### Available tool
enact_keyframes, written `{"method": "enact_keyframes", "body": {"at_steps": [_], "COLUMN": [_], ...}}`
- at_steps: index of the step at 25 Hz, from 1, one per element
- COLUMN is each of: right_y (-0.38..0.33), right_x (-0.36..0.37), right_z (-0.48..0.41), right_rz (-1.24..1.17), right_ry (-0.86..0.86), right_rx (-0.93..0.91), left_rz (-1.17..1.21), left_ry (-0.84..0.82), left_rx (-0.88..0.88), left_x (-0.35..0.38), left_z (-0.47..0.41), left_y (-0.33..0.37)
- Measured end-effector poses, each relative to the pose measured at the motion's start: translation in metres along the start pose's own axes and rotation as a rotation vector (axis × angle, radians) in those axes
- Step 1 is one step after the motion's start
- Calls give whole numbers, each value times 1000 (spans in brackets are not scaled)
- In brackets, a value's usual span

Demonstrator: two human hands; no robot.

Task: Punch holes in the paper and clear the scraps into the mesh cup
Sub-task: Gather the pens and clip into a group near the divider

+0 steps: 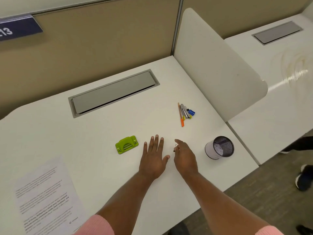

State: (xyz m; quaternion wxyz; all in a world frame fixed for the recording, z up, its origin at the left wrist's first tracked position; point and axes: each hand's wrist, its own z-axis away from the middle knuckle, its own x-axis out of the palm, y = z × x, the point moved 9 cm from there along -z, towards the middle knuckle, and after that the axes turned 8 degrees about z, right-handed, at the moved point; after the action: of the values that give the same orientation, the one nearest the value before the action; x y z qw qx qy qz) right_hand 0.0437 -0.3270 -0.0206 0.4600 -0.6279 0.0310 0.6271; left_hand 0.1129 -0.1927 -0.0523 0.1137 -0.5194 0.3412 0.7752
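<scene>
A green hole punch (126, 144) sits on the white desk (101, 133), just left of my hands. The printed sheet of paper (45, 197) lies flat at the desk's front left corner, apart from both hands. A black mesh cup (210, 150) with white paper inside stands near the right edge. My left hand (154, 156) rests flat on the desk with its fingers spread, holding nothing. My right hand (185, 156) is beside it, fingers curled down, pinching a small dark binder clip (175, 148) at the thumb side. No loose scraps show.
An orange pen, a metal stapler and small blue and yellow items (185, 112) lie in a group behind my right hand. A grey cable hatch (113, 93) is set into the desk's rear. A white divider (216, 65) bounds the right side. Someone's shoes (304, 177) show on the floor.
</scene>
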Motion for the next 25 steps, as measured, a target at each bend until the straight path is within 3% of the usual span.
{"method": "enact_keyframes", "body": {"at_steps": [10, 16, 22, 25], "right_y": [2, 5, 24, 36], "right_x": [-26, -51, -52, -50], "right_z": [-76, -126, -160, -165], "right_rz": [-12, -54, 183, 129], "right_ry": [95, 203, 108, 102], "right_rx": [-7, 78, 135, 192], "left_rz": [31, -6, -29, -30], "left_ry": [-37, -118, -88, -92], "left_rx": [28, 3, 17, 24], "left_x": [10, 29, 32, 33], "left_z": [-97, -123, -123, -121], "left_y": [31, 24, 21, 21]}}
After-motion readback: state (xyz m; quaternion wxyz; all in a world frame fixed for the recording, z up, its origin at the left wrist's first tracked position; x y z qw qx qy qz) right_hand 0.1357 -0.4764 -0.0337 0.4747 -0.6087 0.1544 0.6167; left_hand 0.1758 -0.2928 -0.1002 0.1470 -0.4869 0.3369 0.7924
